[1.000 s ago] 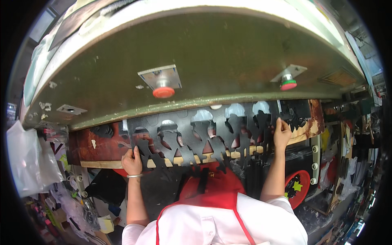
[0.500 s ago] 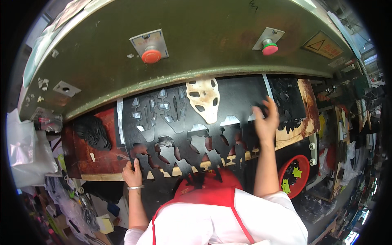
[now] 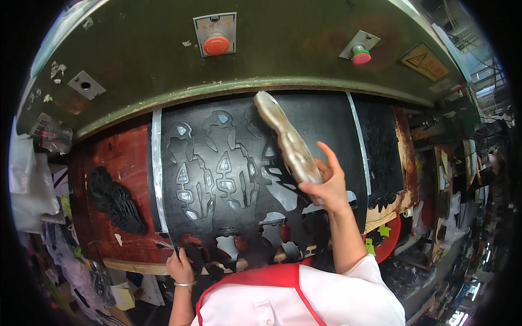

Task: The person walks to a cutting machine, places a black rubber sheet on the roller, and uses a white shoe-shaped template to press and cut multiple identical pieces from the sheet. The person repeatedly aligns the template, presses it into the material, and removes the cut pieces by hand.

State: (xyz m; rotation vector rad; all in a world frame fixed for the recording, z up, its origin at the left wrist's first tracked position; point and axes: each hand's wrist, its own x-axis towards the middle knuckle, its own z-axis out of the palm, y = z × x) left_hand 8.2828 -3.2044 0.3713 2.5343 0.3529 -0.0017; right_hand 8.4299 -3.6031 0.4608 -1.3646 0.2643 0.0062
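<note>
My right hand [image 3: 330, 182] grips the near end of a cream, brown-stained cutting die [image 3: 288, 138], fingers on its right side and thumb at its lower end. The die is tilted up on its side, its far end close to the machine's front. Beneath it lies a black sheet [image 3: 321, 125], scored with shoe-upper-shaped cut outlines [image 3: 235, 163]; one outline is partly hidden by the die. Along the sheet's near edge are ragged cut-out openings. My left hand [image 3: 179, 266] is closed on the sheet's near left corner.
A green press beam [image 3: 304, 60] with a red button [image 3: 216, 45] and a red-and-green button [image 3: 361, 56] spans the far side. Stacked black cut pieces [image 3: 113, 201] lie on the red-brown board [image 3: 122, 155] at left. A red basin [image 3: 392, 242] with yellow-green scraps stands at right.
My right hand has reached left, taken hold of the die and tipped it up off the sheet, baring part of another cut outline. My left hand stays at the sheet's corner. The view has shifted.
</note>
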